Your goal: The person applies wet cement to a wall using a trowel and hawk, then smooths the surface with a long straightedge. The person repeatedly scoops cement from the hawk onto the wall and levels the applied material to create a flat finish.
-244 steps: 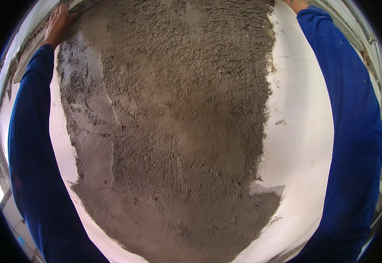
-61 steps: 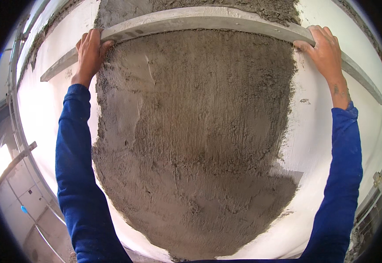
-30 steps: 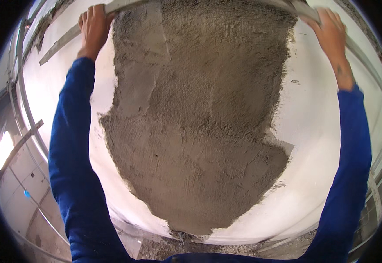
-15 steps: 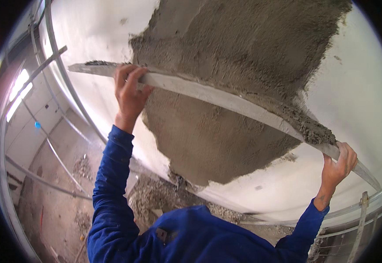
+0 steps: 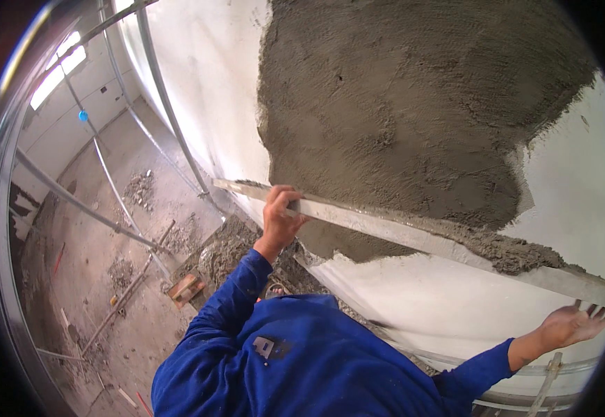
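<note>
One long grey straightedge (image 5: 386, 226), set slantwise across the lower part of the wet mortar patch, its left end higher in view than its right. Two bare hands. Left hand (image 5: 281, 219): closed on the straightedge near its left end, fingers over the upper edge. Right hand (image 5: 572, 326): open, fingers spread, just below the right end; whether the fingertips touch the edge cannot be told.

One mortar patch (image 5: 413, 104), dark grey, ragged-edged, on one white wall (image 5: 399, 295); the greater part lies above the straightedge, a smaller part below it. One ridge of loose mortar (image 5: 525, 257), lying along the upper side of the straightedge, thickest toward the right.

Step in hand, by judgement: levelling the patch and drawing off surplus. The next move would seem to call for support under the right end, the bar kept steady so the ridge does not spill.

Also listed: one blue top (image 5: 302, 354), worn; one wood-coloured block-like tool (image 5: 186, 289), lower left, beside one grey heap (image 5: 227, 251); one small blue item (image 5: 83, 116) on a pole; one bright opening (image 5: 59, 69), upper left; several metal poles (image 5: 160, 83), overlapping, exact count uncertain.
</note>
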Motion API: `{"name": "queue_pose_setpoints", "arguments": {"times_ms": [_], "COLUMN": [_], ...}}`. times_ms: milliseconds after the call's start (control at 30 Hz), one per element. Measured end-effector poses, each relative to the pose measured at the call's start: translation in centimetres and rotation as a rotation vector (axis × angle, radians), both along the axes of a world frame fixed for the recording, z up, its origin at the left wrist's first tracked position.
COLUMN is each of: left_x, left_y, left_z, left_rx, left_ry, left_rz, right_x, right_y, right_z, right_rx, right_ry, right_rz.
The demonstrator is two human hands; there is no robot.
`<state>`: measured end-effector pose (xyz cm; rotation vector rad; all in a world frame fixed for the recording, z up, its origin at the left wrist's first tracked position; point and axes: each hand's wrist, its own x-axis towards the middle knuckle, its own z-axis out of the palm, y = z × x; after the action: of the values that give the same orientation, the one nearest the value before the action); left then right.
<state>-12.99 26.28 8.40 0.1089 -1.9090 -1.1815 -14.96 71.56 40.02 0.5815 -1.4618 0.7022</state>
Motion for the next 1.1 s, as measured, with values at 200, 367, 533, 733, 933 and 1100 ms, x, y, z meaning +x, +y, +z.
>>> {"name": "queue_pose_setpoints", "arguments": {"times_ms": [200, 367, 533, 733, 933, 1100], "left_x": [3.3, 6.3, 8.1, 15.5, 31.0, 37.0], "left_y": [2.8, 3.0, -0.4, -1.6, 1.3, 4.6], "left_z": [-6.0, -11.9, -18.2, -18.0, -21.0, -18.3], "left_rx": [0.133, 0.234, 0.187, 0.237, 0.428, 0.700], "left_ry": [-0.156, -0.331, -0.417, -0.599, -0.623, -0.512], "left_rz": [-0.195, -0.179, -0.045, 0.378, 0.665, 0.851], "right_x": [-3.2, -6.4, -7.5, -3.0, 1.6, 3.0], "right_y": [2.4, -0.6, -9.7, -23.9, -32.4, -36.4], "right_z": [-0.2, -2.9, -5.5, -8.8, -13.1, -17.5], "right_rx": [-0.303, -0.270, -0.337, -0.115, -0.319, -0.220], "right_ry": [-0.505, -0.614, -0.695, -0.773, -0.783, -0.768], "right_rz": [0.982, 1.145, 1.342, 1.232, 1.474, 1.561]}}
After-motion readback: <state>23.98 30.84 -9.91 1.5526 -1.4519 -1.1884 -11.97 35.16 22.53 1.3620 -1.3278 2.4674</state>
